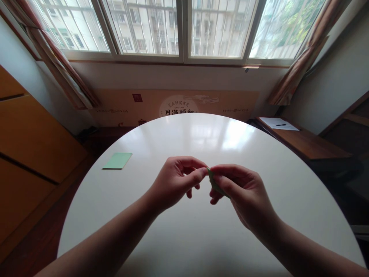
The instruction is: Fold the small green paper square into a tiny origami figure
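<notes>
Both my hands meet above the middle of a round white table (184, 238). Between them is a small folded piece of green paper (213, 183), mostly hidden by fingers. My right hand (242, 196) pinches it between thumb and fingers. My left hand (175, 182) has its fingers curled, and its thumb and forefinger press on the paper's upper tip. A flat sheet of light green paper (117, 160) lies on the table to the far left, apart from both hands.
A wooden side table (305, 142) with a white sheet (278, 123) and a pen stands at the right. A printed cardboard panel (178, 104) leans under the window. Wooden cabinets (25, 154) line the left wall.
</notes>
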Demonstrator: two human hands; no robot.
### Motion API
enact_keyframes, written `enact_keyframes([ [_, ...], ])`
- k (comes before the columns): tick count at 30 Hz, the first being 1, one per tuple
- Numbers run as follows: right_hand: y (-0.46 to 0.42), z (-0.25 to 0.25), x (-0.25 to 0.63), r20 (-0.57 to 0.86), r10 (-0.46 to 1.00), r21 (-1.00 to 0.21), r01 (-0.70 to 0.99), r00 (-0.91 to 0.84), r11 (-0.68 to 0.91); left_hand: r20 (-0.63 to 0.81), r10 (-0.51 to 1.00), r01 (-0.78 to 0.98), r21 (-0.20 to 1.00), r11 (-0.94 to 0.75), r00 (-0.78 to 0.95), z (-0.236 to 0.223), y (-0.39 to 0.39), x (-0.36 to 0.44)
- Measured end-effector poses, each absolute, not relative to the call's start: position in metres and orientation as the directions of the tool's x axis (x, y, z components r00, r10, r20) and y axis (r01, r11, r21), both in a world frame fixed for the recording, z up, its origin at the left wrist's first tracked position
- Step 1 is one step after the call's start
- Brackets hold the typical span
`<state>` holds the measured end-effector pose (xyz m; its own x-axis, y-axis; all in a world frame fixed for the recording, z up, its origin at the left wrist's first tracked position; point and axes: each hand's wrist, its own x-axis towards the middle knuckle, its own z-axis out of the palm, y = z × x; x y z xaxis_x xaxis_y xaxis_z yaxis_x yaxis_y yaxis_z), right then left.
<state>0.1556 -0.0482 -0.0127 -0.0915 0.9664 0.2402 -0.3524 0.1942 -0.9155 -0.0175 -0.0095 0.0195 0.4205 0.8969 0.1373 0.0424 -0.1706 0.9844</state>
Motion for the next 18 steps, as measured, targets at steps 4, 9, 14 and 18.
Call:
enact_keyframes([
  [4,-0.0503,-0.0098,0.1557,0.264,0.961,-0.923,-0.311,-0.082,0.227,0.129,0.9,0.044,0.986,-0.162,0.416,0.0194,-0.0095,-0.0166],
  [9,-0.0523,-0.0076,0.1557,0.276,0.959,-0.934,-0.253,-0.057,0.254,0.128,0.908,0.085,0.981,-0.176,0.398,0.0202,-0.0099,-0.0166],
  [14,-0.0531,-0.0071,0.1546,0.284,0.957,-0.938,-0.225,-0.057,0.265,0.148,0.913,0.124,0.97,-0.209,0.381,0.0188,-0.0114,-0.0173],
  [18,-0.0526,-0.0073,0.1531,0.283,0.958,-0.94,-0.211,-0.043,0.268,0.168,0.925,0.151,0.961,-0.23,0.342,0.0178,-0.0145,-0.015],
])
